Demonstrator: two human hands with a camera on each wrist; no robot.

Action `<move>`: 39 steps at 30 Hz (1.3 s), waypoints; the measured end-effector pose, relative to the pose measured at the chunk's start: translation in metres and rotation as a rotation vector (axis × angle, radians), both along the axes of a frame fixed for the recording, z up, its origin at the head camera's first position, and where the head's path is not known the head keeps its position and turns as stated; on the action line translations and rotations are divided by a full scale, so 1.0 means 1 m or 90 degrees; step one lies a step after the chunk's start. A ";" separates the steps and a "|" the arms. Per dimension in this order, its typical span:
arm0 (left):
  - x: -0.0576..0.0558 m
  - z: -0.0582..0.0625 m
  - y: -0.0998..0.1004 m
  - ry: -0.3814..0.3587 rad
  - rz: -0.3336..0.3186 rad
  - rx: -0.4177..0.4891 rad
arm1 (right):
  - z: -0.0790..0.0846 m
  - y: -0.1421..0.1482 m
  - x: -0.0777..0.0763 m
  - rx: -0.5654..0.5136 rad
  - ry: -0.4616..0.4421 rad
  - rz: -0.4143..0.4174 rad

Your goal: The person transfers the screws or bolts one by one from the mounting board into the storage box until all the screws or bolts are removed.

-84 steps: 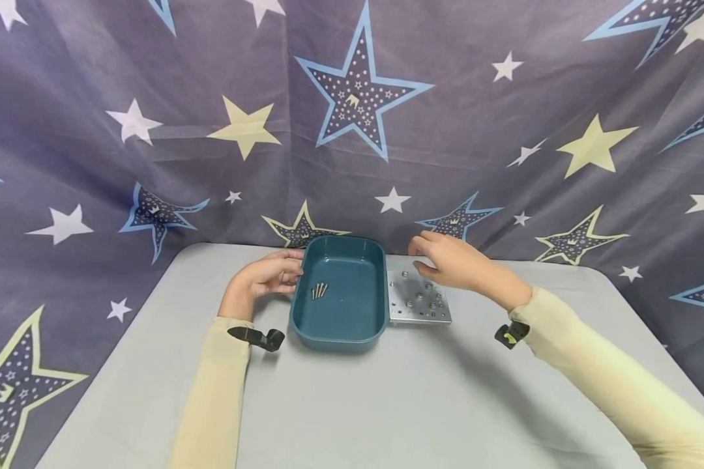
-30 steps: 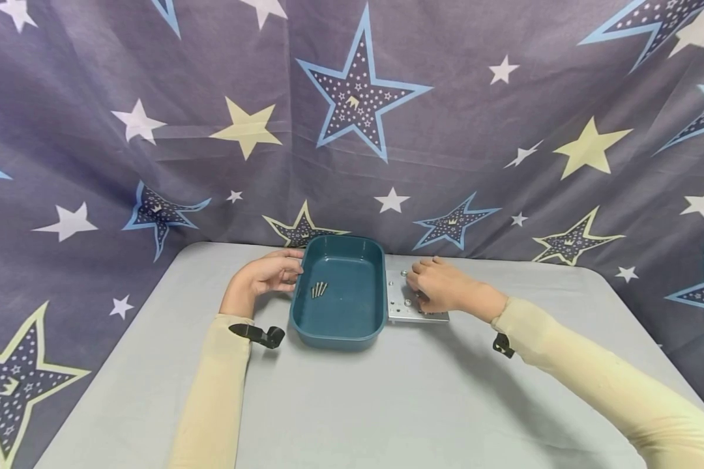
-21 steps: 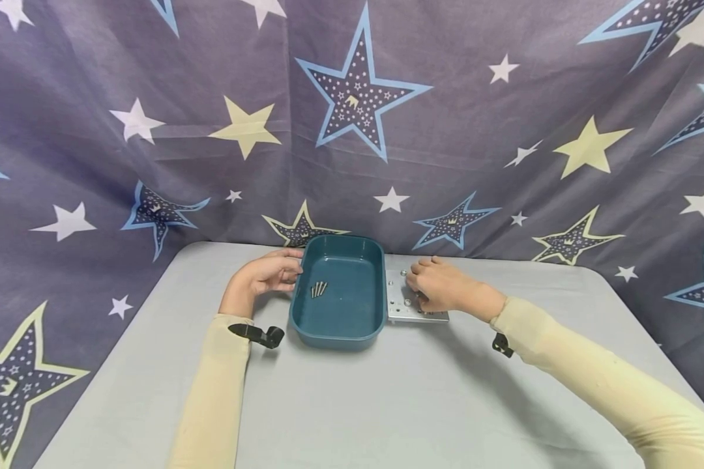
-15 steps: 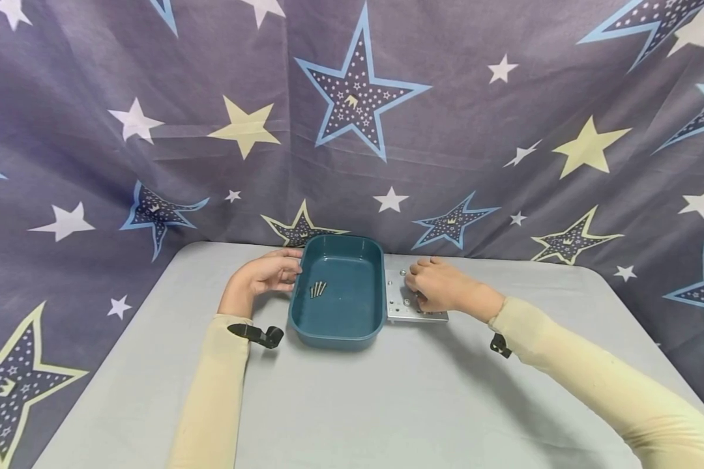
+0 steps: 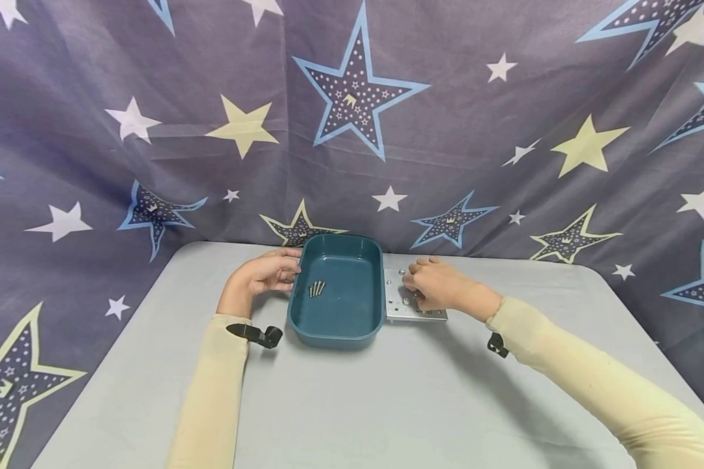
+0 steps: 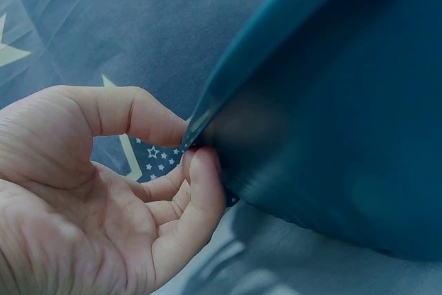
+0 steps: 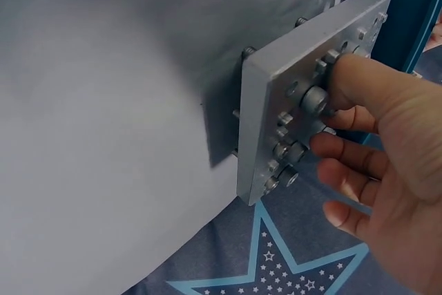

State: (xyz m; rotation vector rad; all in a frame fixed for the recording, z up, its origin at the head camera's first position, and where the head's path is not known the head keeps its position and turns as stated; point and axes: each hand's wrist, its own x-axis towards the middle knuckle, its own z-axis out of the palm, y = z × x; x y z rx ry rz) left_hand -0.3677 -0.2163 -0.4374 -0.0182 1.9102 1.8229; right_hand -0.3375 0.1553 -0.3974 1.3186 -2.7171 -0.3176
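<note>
From here I count one blue-green rectangular plastic tray [image 5: 347,306], one silver rectangular metal plate [image 5: 396,292], four slim metallic screws [image 5: 315,289] — and two bare hands [image 5: 270,270] [image 5: 440,284].

No legible text, no readable labels, brands, numbers or signs

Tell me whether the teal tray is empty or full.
Neither: the teal tray holds just a few slim metal pieces, lying toward the left hand; most of its floor is bare.

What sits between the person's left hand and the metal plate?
The blue-green tray, holding slim metal pieces, stands between the left hand and the metal plate in the head view.
</note>
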 end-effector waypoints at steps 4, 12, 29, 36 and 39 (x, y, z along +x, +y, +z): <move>-0.001 0.000 0.000 -0.001 -0.002 0.000 | -0.001 0.000 0.000 -0.006 -0.008 -0.005; -0.001 0.002 -0.001 -0.005 -0.007 0.011 | -0.001 0.000 -0.002 0.003 0.013 0.006; -0.001 0.000 -0.001 -0.002 -0.007 0.005 | 0.000 0.000 -0.002 -0.001 -0.023 -0.008; 0.000 0.001 -0.001 -0.001 -0.009 0.003 | -0.002 0.003 -0.003 -0.024 -0.031 -0.004; 0.000 0.001 0.000 -0.002 -0.007 0.002 | -0.003 0.004 -0.003 -0.025 -0.026 -0.001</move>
